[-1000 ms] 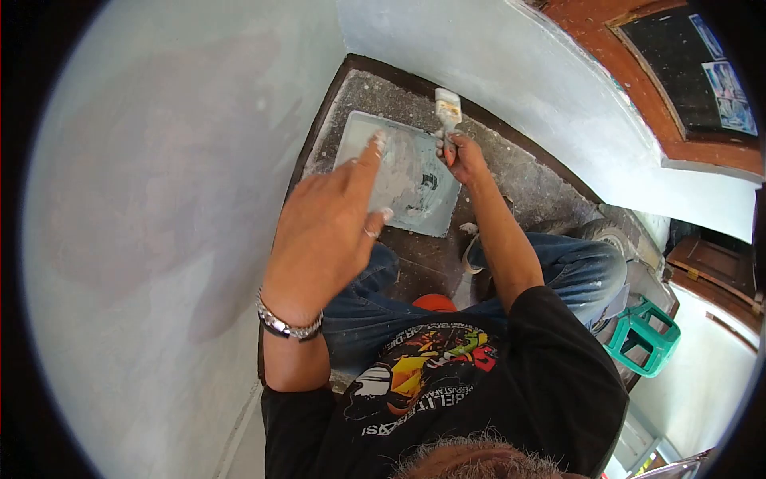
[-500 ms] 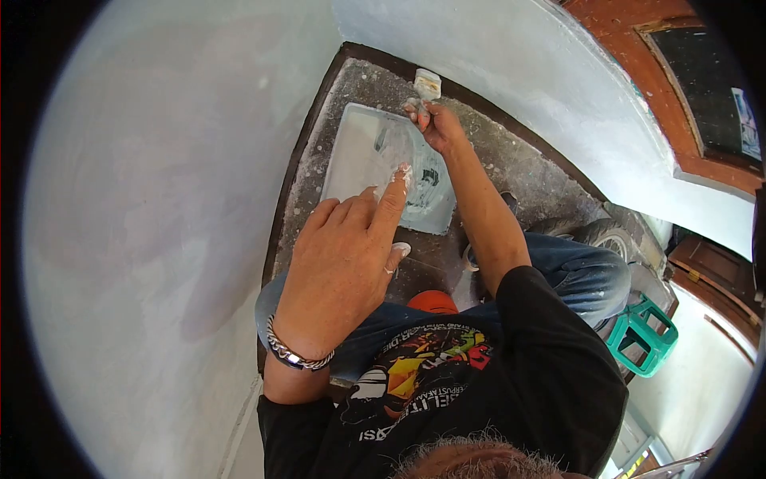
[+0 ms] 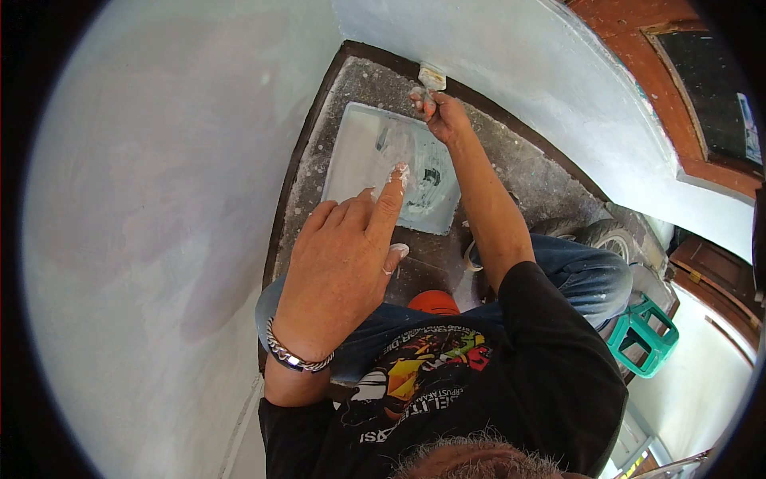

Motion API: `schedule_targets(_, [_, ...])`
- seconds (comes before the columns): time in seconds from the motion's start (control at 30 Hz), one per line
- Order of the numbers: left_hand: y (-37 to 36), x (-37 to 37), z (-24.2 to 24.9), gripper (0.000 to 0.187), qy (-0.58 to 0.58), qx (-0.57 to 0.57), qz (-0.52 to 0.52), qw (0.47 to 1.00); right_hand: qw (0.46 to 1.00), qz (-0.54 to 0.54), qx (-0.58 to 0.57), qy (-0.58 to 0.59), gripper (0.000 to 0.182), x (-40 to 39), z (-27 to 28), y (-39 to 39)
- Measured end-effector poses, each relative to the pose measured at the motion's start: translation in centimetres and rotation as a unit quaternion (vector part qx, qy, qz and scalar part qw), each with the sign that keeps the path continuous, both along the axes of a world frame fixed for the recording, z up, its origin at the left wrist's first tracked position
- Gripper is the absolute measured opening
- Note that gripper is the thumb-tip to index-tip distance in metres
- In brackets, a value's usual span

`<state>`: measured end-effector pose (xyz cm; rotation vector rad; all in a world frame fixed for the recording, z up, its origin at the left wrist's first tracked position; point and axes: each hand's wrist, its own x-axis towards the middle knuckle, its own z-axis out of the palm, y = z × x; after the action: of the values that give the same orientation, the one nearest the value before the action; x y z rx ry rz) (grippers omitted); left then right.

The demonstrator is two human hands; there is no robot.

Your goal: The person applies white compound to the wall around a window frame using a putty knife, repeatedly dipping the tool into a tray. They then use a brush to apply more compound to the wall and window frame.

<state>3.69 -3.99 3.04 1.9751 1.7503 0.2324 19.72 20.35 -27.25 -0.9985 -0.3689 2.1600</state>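
My left hand (image 3: 341, 243) is raised over the near left part of a pale tray (image 3: 343, 152). Its fingers are apart, the index finger points forward, and white paste coats the tips of the index finger and thumb. Beyond the tray's far right corner, my right hand (image 3: 445, 118) is closed round a putty knife (image 3: 432, 77), whose whitish blade is close to the foot of the wall. The tray holds smeared white paste and a dark patch on its right side.
Pale walls (image 3: 175, 160) meet at the far corner above a dark, spotted floor (image 3: 511, 160). An orange-red object (image 3: 433, 302) is between my legs. To the right are a wheel (image 3: 606, 238), a green stool (image 3: 645, 335) and a wooden-framed window (image 3: 710, 96).
My right hand has moved slightly forward and right with the putty knife, nearer the wall. My left hand has hardly moved.
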Motion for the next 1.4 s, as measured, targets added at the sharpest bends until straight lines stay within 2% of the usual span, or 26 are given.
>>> schedule_targets(0.13, [0.0, 0.0, 0.0, 0.073, -0.003, 0.001, -0.001, 1.000, 0.999, 0.013, 0.029, 0.005, 0.028, 0.5, 0.4, 0.2])
schedule_targets(0.23, [-0.1, -0.2, 0.0, 0.073, -0.011, 0.002, -0.001, 1.000, 0.998, -0.038, 0.046, -0.019, 0.025, -0.4, 2.6, -0.9])
schedule_targets(0.33, [-0.2, -0.2, 0.1, 0.072, -0.012, 0.002, 0.002, 1.000, 0.990, -0.021, 0.132, -0.035, 0.024, -0.6, 4.1, -5.0])
schedule_targets(0.47, [-0.1, -0.3, 0.0, 0.072, -0.005, -0.007, 0.000, 1.000, 0.996, 0.029, 0.075, -0.037, 0.024, -0.4, 1.0, -8.4])
schedule_targets(0.53, [-0.1, -0.3, 0.0, 0.072, -0.002, -0.009, 0.000, 1.000, 0.997, 0.011, 0.049, -0.061, 0.021, -1.1, -0.7, -8.3])
schedule_targets(0.67, [-0.2, -0.3, 0.0, 0.073, -0.002, -0.016, 0.006, 1.000, 0.998, -0.027, 0.022, -0.053, 0.019, -2.1, -1.8, -5.6])
schedule_targets(0.73, [-0.1, -0.4, 0.0, 0.074, -0.005, -0.015, 0.005, 1.000, 0.999, -0.009, 0.036, -0.036, 0.020, -2.1, -2.8, -3.3])
schedule_targets(0.77, [-0.1, -0.4, 0.0, 0.074, -0.007, -0.012, 0.003, 1.000, 0.999, -0.001, 0.042, -0.028, 0.021, -2.2, -2.1, -2.9])
schedule_targets(0.8, [0.0, -0.3, -0.1, 0.074, -0.009, -0.009, 0.000, 1.000, 0.998, -0.041, 0.034, -0.035, 0.023, -2.6, -1.2, -2.8])
schedule_targets(1.4, [0.3, -0.3, -0.4, 0.067, -0.004, -0.007, -0.003, 1.000, 1.000, -0.010, -0.021, -0.018, 0.024, -1.6, -1.4, 0.1])
